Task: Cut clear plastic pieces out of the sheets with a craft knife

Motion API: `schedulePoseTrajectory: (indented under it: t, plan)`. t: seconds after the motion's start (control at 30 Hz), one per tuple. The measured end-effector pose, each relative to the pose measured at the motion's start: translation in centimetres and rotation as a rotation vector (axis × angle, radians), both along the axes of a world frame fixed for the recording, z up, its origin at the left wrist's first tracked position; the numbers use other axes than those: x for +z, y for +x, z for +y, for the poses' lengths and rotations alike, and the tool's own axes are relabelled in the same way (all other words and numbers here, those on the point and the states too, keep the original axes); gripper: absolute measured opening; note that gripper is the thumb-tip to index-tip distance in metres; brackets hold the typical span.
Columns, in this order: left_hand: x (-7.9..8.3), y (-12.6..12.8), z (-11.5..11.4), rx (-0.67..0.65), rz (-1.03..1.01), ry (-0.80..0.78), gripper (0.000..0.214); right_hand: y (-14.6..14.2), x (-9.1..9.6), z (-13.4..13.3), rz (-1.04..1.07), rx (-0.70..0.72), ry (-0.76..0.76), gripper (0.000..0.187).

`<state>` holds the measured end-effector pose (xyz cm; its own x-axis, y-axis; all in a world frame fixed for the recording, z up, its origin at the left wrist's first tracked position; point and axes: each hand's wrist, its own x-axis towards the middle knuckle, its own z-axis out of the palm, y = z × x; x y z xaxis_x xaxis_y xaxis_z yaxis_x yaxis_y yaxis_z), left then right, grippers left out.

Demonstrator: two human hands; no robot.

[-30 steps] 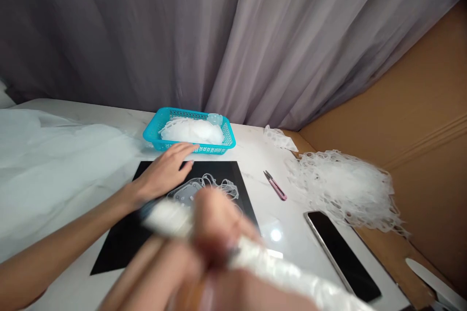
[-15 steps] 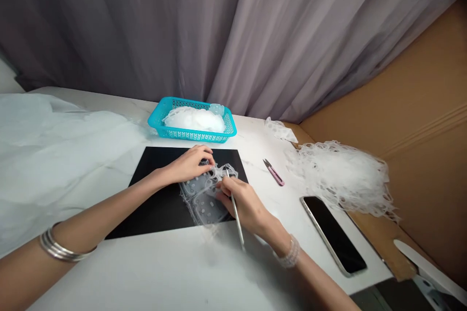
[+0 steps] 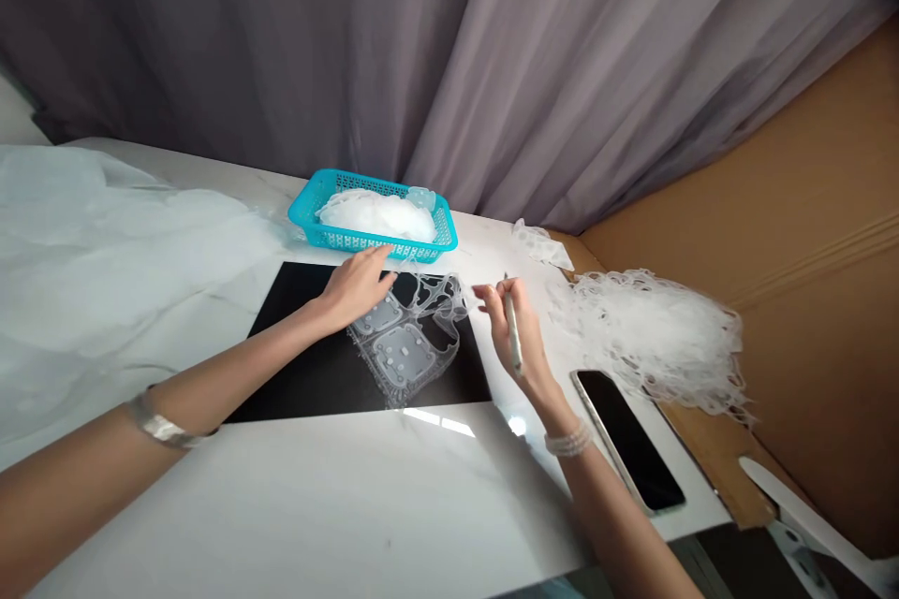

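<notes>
A translucent moulded sheet (image 3: 399, 348) with raised pads lies on a black mat (image 3: 309, 374). My left hand (image 3: 357, 285) rests flat on the sheet's upper left part, fingers stretched towards the basket. My right hand (image 3: 511, 326) is closed round a thin white stick-like tool (image 3: 512, 328) and pinches a webby strip of trimmed edge (image 3: 441, 292) that is lifted off the sheet's upper right. Both wrists wear bracelets.
A turquoise basket (image 3: 309, 229) of white pieces stands behind the mat. A heap of white webby offcuts (image 3: 653, 332) lies at the right on cardboard (image 3: 807, 234). A phone (image 3: 624, 435) lies by my right wrist. White plastic film (image 3: 91, 253) covers the left.
My right hand moved right and up off the sheet, pulling the webby edge strip away. My left hand slid up towards the basket. The pink snips are now hidden.
</notes>
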<state>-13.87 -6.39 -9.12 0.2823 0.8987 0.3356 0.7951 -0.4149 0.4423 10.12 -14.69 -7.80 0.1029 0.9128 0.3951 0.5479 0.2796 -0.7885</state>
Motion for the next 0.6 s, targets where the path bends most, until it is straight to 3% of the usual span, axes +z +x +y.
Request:
schedulePoseTrajectory:
  t: [0.1,0.17,0.2,0.3,0.43,0.6]
  plan:
    - [-0.2,-1.7,-4.6,-0.211,0.059,0.058,0.040,-2.4,0.1,-2.6,0.138,0.053,-0.111,0.037]
    - [-0.8,-3.0,-8.2,-0.441,0.166,0.189,0.034,-3.9,0.4,-3.6,0.191,0.079,-0.165,0.046]
    - [-1.2,-3.7,-9.9,-0.497,0.226,0.235,0.034,-4.7,0.5,-3.9,0.218,0.092,-0.187,0.048]
    - [-2.7,-5.2,-13.5,-0.499,0.319,0.332,0.039,-6.6,0.6,-4.3,0.287,0.126,-0.250,0.049]
    - [-3.7,-5.7,-14.7,-0.447,0.348,0.336,0.045,-8.1,0.2,-5.1,0.234,0.160,-0.399,0.045]
    - [-3.0,-5.7,-14.3,-0.457,0.340,0.291,0.045,-8.4,-0.3,-5.9,0.064,0.214,-0.456,0.036]
